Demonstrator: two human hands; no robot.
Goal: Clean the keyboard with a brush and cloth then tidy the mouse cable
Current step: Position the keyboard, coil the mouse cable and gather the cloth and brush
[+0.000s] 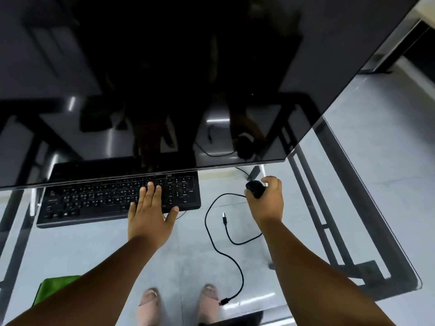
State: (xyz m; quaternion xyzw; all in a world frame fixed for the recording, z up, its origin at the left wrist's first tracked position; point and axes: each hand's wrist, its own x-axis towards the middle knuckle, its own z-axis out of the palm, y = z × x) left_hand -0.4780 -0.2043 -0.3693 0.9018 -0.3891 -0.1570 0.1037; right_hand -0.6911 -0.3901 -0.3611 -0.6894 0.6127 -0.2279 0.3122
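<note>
Your right hand [264,198] grips the mouse [255,188] near the back of the glass desk [386,234], just under the monitor [211,78]; your left hand [150,212] lies flat, fingers straight, on the right end of the keyboard [113,198]. The mouse cable [211,234] snakes toward the front edge, its USB plug [224,218] lying loose between the 2 hands; a second connector [223,301] sits near that edge. Lift the mouse sharply and the slack could whip the plug off the glass or snag the keyboard corner; I see no brush or cloth.
</note>
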